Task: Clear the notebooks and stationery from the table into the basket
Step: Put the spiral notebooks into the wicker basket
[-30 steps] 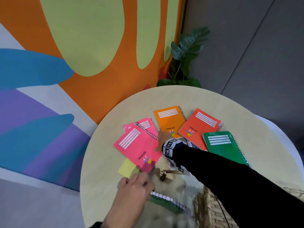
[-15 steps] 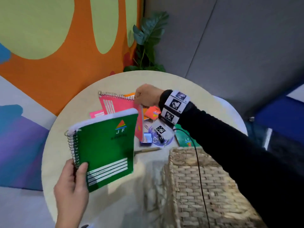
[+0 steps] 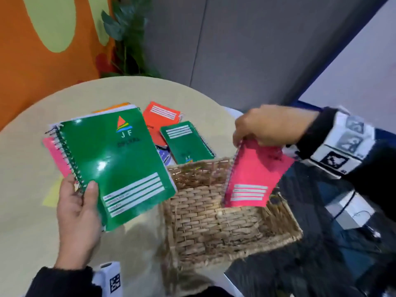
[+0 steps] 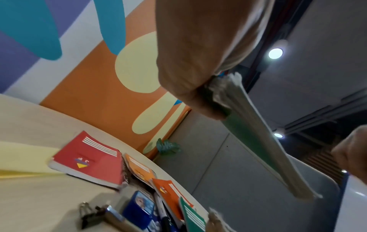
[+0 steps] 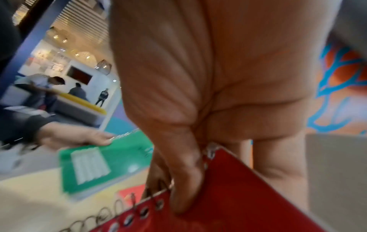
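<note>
Above the round table point(image 3: 32, 211), near its right edge, the right hand point(image 3: 267, 127) pinches a pink spiral notebook point(image 3: 255, 174) by its top corner, thumb and fingers curled on the cover beside the wire binding. The notebook hangs upright with its lower end inside the wicker basket point(image 3: 214, 228); whether it touches the bottom cannot be told. The basket stands at the table's right edge, partly overhanging it.

Over the near-left part of the table the left hand point(image 3: 77, 209) grips a large green spiral notebook point(image 3: 115, 166) at its lower spine corner, thumb on the cover, fingers underneath, holding it tilted and clear of the tabletop.

Still lying on the table toward its far edge: a red-orange notebook point(image 3: 160, 116), a smaller green notebook point(image 3: 186, 142) just behind the basket's far rim, an orange notebook point(image 4: 139, 169) and another pink notebook point(image 3: 55, 155) partly hidden by the held green one. A yellow sticky pad point(image 3: 51, 196) lies near the left hand. A binder clip point(image 4: 87, 215) and a blue card point(image 4: 141, 208) sit between the notebooks.
</note>
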